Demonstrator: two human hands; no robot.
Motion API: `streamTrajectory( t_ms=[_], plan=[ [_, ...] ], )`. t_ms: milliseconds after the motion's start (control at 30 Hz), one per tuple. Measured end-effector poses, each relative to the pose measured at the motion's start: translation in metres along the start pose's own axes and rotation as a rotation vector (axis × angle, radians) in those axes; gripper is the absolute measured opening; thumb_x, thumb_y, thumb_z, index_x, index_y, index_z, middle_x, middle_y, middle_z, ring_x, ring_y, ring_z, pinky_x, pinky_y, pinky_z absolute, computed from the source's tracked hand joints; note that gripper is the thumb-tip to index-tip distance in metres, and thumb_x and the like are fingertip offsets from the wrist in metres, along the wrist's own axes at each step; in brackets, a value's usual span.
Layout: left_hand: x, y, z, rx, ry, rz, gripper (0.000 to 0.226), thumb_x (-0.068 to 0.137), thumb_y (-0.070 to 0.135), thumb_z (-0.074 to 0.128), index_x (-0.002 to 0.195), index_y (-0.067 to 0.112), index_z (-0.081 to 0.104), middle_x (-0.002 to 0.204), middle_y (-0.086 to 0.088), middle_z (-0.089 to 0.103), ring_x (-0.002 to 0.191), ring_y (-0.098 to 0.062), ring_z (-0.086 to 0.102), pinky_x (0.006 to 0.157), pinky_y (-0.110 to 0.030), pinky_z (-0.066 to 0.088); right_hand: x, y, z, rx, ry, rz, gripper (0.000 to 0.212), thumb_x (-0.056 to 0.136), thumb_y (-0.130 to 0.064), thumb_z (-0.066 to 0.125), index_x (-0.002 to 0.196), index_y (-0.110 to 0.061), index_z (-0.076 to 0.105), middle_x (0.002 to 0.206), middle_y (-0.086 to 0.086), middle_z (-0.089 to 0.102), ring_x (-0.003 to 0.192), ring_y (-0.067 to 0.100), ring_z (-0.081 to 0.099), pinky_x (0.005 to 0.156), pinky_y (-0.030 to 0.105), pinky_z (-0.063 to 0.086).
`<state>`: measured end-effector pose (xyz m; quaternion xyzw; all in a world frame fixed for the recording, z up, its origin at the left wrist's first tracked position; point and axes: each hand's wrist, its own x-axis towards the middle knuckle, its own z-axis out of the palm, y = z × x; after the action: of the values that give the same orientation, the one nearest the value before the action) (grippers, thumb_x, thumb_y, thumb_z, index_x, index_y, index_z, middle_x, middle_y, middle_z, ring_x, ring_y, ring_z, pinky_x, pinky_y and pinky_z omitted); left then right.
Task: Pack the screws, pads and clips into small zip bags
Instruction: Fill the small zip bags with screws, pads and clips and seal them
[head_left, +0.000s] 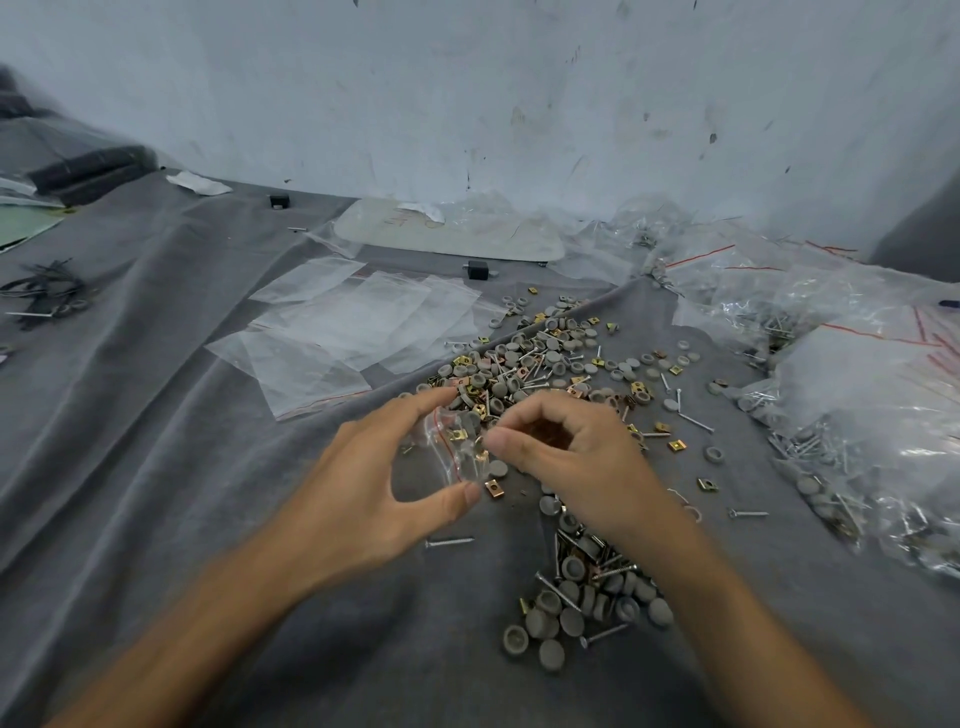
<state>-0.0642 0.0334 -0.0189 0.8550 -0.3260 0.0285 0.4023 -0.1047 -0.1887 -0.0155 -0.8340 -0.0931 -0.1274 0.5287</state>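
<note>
Holding zip bag (451, 451); clips (460, 433) inside

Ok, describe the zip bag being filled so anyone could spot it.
On the grey cloth, find the left hand. The small zip bag sits between its thumb and fingers, holding brass clips, unlike the empty bags lying flat beyond.

The light is soft, cool and even, moderately bright, with no single source evident; shadows are faint, lying under the left hand (374, 483) and in the folds of the grey cloth (156, 415); the filled plastic bags (857, 415) at right carry small white glints; motion blur smears the right hand (571, 452), both forearms and the small zip bag (452, 447); the wide lens bends the wall (467, 104) and stretches the corners.
</note>
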Motion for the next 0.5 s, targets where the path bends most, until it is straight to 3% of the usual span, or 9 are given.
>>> streamTrajectory(
  t_ms=[200, 333, 500],
  plan=[
    [-0.001, -0.001, 0.0, -0.005, 0.002, -0.003, 0.085, 0.07, 0.076, 0.064, 0.147, 0.049, 0.038, 0.148, 0.03, 0.044, 0.139, 0.003, 0.038, 0.116, -0.039, 0.038, -0.001, 0.01, -0.004, -0.24, 0.039, 0.056, 0.007, 0.097, -0.032, 0.066, 0.097, -0.033, 0.073, 0.089, -0.016, 0.066, 0.083, 0.002, 0.06, 0.071, 0.019, 0.043],
    [-0.001, -0.001, 0.0, -0.005, 0.008, 0.004, 0.083, 0.07, 0.076, 0.064, 0.145, 0.052, 0.038, 0.147, 0.031, 0.044, 0.138, 0.005, 0.039, 0.115, -0.037, 0.038, -0.003, 0.013, -0.003, -0.62, -0.197, 0.118, 0.015, 0.093, -0.041, 0.068, 0.107, -0.038, 0.071, 0.104, -0.016, 0.055, 0.106, 0.007, 0.048, 0.088, 0.031, 0.043],
    [-0.001, -0.002, 0.001, -0.004, 0.009, -0.006, 0.082, 0.07, 0.074, 0.065, 0.144, 0.054, 0.037, 0.146, 0.032, 0.045, 0.138, 0.002, 0.04, 0.115, -0.04, 0.039, -0.004, 0.014, 0.005, -0.74, -0.244, 0.067, 0.021, 0.094, -0.043, 0.066, 0.114, -0.038, 0.069, 0.101, -0.018, 0.046, 0.104, 0.009, 0.037, 0.084, 0.029, 0.029]
  ],
)
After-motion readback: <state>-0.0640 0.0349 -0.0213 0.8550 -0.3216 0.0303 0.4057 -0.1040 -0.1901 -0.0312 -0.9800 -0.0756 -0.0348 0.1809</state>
